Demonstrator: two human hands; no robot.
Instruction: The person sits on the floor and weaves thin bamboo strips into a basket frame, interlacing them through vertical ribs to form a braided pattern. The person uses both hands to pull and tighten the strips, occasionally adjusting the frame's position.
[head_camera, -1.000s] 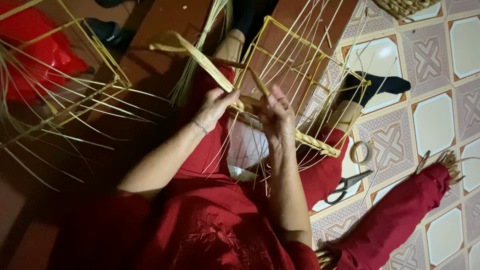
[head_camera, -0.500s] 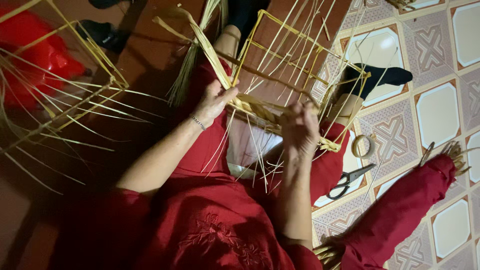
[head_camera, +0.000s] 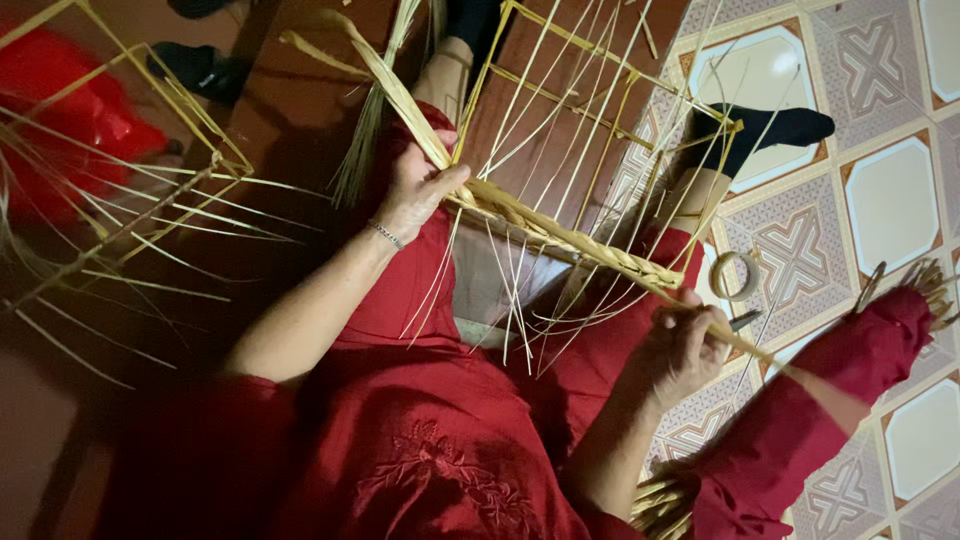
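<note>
A: Where's the woven border?
B: Along the lower rail of the straw frame, resting over the lap; the left hand has its fingers pressed around the flat strand at the braid's start, seemingly to keep tension; the right hand pinches the strand's far end.
A: And the floor?
B: Patterned floor tiles, dimly lit; a tape roll lies beside the knee.

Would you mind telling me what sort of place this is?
Probably a home floor used for basket weaving: patterned floor tiles, a half-woven straw frame across the lap, and another frame beside it.
</note>
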